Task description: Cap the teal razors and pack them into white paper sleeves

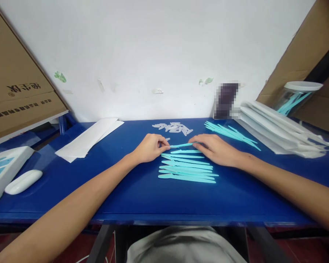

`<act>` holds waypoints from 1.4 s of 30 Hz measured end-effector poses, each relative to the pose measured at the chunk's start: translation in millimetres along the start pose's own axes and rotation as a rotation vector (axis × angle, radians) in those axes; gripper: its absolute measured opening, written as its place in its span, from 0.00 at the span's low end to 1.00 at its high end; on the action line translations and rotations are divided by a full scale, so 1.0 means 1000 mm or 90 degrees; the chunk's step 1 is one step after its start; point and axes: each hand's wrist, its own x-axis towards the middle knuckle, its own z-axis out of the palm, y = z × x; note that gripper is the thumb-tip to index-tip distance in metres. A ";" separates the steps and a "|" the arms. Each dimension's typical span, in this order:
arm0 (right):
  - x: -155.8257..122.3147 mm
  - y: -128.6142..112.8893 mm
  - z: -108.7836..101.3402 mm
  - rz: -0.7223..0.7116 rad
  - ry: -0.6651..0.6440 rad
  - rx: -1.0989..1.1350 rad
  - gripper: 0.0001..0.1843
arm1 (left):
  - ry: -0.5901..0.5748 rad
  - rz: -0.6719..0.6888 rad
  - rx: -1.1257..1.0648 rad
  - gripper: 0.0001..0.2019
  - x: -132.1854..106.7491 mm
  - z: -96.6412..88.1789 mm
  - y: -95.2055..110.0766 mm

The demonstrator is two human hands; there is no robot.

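My left hand (150,147) and my right hand (215,148) hold one thin turquoise plastic stick (181,145) between them, each pinching an end, just above the blue table (131,193). Right below it lies a row of several similar turquoise sticks (186,166), side by side. Behind my hands sits a small heap of white plastic caps (173,128). A loose bundle of turquoise sticks (230,133) lies beyond my right hand.
White paper sheets (87,140) lie at the left back. A stack of white packets (279,129) and a clear jar with sticks (296,96) stand at the right. A white mouse (23,181) and a white box (2,171) sit at the left edge. Cardboard boxes (16,80) flank both sides.
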 end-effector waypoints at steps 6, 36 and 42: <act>0.004 -0.003 0.003 -0.015 0.018 -0.001 0.21 | -0.002 0.034 0.020 0.08 0.004 0.002 0.002; -0.007 0.005 -0.022 0.174 -0.150 0.149 0.24 | -0.167 0.109 0.177 0.12 -0.011 -0.041 -0.004; -0.008 0.003 -0.027 0.165 -0.180 0.119 0.23 | -0.154 0.112 0.173 0.13 -0.011 -0.038 -0.007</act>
